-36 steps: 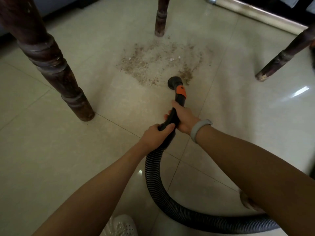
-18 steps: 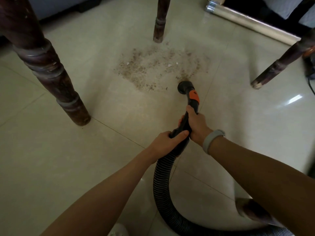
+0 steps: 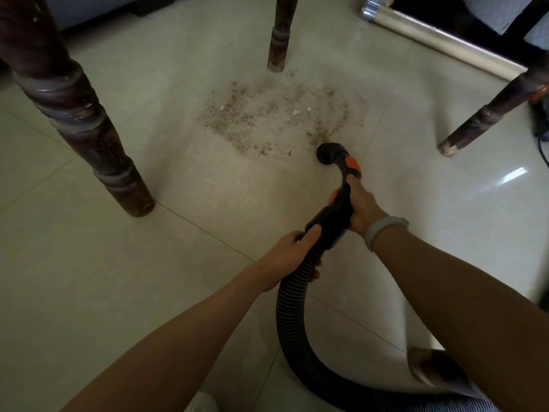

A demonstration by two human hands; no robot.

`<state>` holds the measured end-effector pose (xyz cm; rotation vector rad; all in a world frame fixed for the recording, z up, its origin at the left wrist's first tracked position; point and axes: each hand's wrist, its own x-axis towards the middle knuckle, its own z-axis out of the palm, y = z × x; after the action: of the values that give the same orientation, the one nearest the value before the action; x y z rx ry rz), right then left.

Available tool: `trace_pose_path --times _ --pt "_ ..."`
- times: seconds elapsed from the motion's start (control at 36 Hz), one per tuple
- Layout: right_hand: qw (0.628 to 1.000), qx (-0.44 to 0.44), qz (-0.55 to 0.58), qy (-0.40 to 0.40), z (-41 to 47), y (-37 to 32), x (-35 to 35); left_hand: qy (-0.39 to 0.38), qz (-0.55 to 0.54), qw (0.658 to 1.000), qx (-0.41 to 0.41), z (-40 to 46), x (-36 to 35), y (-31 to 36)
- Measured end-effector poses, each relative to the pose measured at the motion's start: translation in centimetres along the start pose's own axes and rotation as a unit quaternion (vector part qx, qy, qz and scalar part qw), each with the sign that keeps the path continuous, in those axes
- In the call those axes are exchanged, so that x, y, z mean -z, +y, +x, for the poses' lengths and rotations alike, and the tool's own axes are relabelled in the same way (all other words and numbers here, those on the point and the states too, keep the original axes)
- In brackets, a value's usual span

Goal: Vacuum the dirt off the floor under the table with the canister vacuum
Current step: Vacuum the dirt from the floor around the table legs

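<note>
A patch of brown dirt (image 3: 273, 120) with a few white crumbs lies on the pale tiled floor between the table legs. The black vacuum nozzle (image 3: 329, 153) points down at the dirt's near right edge. Behind it runs a black handle (image 3: 338, 212) with an orange band (image 3: 353, 166). My right hand (image 3: 361, 206), with a grey wristband, grips the handle. My left hand (image 3: 294, 254) holds the ribbed black hose (image 3: 292, 316) where it joins the handle. The hose curves down and off to the lower right. The canister is out of view.
Dark turned wooden table legs stand at the left (image 3: 89, 138), back centre (image 3: 279, 37) and right (image 3: 487, 114). A metal-capped beige threshold strip (image 3: 439, 37) runs along the back right. A dark cable (image 3: 542, 144) lies at the right edge. A foot (image 3: 433, 370) shows under my right arm.
The nozzle has drawn back and to the right, from the dirt's near edge toward its right corner; a clump of dirt there is gone. Both hands kept their grip.
</note>
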<state>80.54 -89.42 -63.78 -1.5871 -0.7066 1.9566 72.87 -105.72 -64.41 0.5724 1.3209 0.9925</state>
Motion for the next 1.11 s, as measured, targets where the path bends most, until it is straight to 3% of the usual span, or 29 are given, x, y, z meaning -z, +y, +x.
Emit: trace_pose_path --times 0.14,0.36,0.72,1.11 --pt "0.998 0.03 0.027 0.039 0.6 -1.7 -1.1 0.042 0.077 0.996 -0.034 1.3 0.3 2.3" --pt "0.998 0.018 0.046 0.024 0.7 -1.0 -1.0 0.014 0.08 0.997 -0.019 2.5 1.6 3.4" --pt "0.991 0.06 -0.107 0.056 0.3 -1.2 -3.5 0.056 0.06 0.997 -0.01 3.7 1.9 4.2" --pt "0.994 0.049 -0.097 0.017 -1.0 -0.5 -2.1 0.097 0.187 0.976 -0.051 3.0 0.7 2.7"
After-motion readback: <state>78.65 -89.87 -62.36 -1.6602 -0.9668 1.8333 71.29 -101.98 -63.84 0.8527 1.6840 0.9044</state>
